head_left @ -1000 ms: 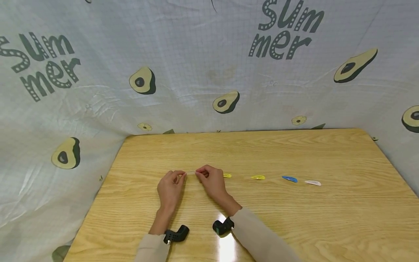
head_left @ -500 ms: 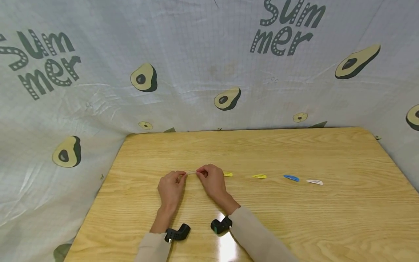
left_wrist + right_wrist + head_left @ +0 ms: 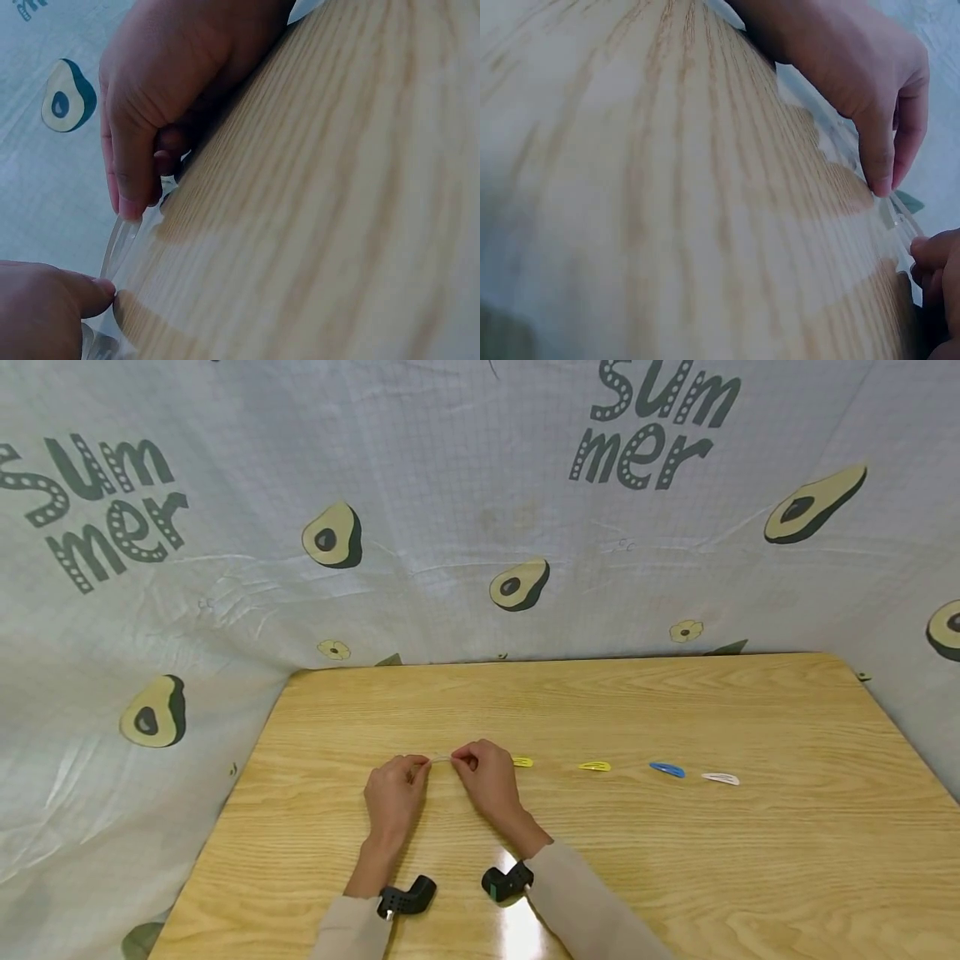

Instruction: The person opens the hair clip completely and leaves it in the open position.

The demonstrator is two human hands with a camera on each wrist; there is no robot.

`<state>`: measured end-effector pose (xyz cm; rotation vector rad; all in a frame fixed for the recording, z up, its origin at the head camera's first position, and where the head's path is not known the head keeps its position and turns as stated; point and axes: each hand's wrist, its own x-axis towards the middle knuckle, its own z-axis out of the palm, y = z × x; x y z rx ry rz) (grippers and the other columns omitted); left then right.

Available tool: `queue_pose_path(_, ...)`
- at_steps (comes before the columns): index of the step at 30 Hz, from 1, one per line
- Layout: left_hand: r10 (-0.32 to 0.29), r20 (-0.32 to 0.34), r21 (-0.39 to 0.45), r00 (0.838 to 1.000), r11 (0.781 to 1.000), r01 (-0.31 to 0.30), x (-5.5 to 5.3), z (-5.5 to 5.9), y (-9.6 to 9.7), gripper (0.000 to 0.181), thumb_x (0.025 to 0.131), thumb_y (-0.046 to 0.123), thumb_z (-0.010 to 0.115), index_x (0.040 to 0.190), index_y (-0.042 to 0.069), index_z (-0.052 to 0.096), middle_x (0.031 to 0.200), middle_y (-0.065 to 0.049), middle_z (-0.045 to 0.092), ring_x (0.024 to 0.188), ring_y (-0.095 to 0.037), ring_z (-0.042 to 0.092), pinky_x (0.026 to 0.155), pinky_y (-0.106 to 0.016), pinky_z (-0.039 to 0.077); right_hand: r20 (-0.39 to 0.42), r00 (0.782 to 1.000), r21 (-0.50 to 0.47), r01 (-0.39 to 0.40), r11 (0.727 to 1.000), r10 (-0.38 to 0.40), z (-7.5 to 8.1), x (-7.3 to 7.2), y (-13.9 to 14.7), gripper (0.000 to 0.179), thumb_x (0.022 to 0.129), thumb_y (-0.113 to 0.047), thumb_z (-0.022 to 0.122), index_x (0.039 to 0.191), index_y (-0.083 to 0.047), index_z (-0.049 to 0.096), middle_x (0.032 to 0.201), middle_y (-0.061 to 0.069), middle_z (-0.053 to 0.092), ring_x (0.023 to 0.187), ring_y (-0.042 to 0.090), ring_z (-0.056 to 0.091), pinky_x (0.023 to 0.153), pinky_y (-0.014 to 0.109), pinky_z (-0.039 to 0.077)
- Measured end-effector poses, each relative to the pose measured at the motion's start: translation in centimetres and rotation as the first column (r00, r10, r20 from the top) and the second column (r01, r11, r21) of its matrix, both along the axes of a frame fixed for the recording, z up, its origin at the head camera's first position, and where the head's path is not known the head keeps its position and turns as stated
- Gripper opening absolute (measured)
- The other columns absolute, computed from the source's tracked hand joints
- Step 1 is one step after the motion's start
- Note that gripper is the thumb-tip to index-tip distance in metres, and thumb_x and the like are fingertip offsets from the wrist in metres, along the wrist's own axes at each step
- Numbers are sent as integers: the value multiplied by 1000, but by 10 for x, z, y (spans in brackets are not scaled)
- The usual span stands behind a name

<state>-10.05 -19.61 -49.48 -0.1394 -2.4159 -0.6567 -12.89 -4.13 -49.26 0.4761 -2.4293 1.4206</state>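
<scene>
A thin whitish hair clip (image 3: 441, 758) spans the short gap between my two hands, low over the wooden table. My left hand (image 3: 393, 793) pinches its left end between thumb and index finger. The other end is in the pinch of my right hand (image 3: 491, 785). Up close in the left wrist view, the clip (image 3: 120, 247) shows as pale narrow strips, slightly bowed; its ends are hidden under the fingertips. Beside my right hand lies a yellow snap hair clip (image 3: 522, 762), its left end covered by the hand.
Further right, roughly in a row, lie another yellow hair clip (image 3: 595, 767), a blue one (image 3: 667, 770) and a white one (image 3: 721, 778). The wooden table (image 3: 600, 710) ends at a printed cloth (image 3: 420, 610) behind and at the left. Both wrists carry black cameras.
Both hands stay nearly in place, still pinching the hair clip. The clip shows a little more clearly between the fingertips than one second ago. The head view has shifted slightly.
</scene>
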Motion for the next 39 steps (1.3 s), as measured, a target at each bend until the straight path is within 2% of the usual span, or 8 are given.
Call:
queue_pose_path(8, -51, -17, -6, 999, 999, 51, 1, 0, 2, 7, 75, 4, 81, 78, 5, 75, 54, 3, 50, 45, -6, 35, 45, -26, 35, -32, 999, 10, 43, 999, -42, -4, 3, 1, 4, 81, -7, 77, 79, -5, 73, 66, -3, 56, 56, 7, 48, 51, 20, 40)
queue_pose_path(26, -25, 41, -12, 999, 1000, 26, 1, 3, 5, 5, 78, 6, 79, 81, 5, 75, 53, 6, 47, 46, -7, 35, 50, -29, 36, -52, 998, 34, 25, 999, -23, -2, 2, 4, 4, 81, -5, 77, 82, -4, 73, 68, -1, 58, 57, 8, 49, 52, 20, 41)
queue_pose_path(33, -28, 35, 2, 999, 1000, 28, 0, 3, 5, 5, 78, 5, 79, 80, 6, 75, 56, 3, 55, 47, -7, 39, 46, -26, 35, -49, 999, 24, 14, 1000, -13, -2, 0, 5, 5, 81, -5, 76, 83, -5, 72, 71, 0, 60, 58, 8, 50, 52, 20, 42)
queue_pose_path(39, -41, 35, -1, 999, 999, 41, 0, 3, 6, 5, 78, 6, 79, 80, 6, 75, 55, 5, 51, 47, -5, 37, 45, -24, 33, -32, 999, 27, 8, 1000, -7, -1, 0, 5, 5, 81, -6, 77, 83, -5, 72, 71, 0, 59, 58, 8, 50, 52, 20, 42)
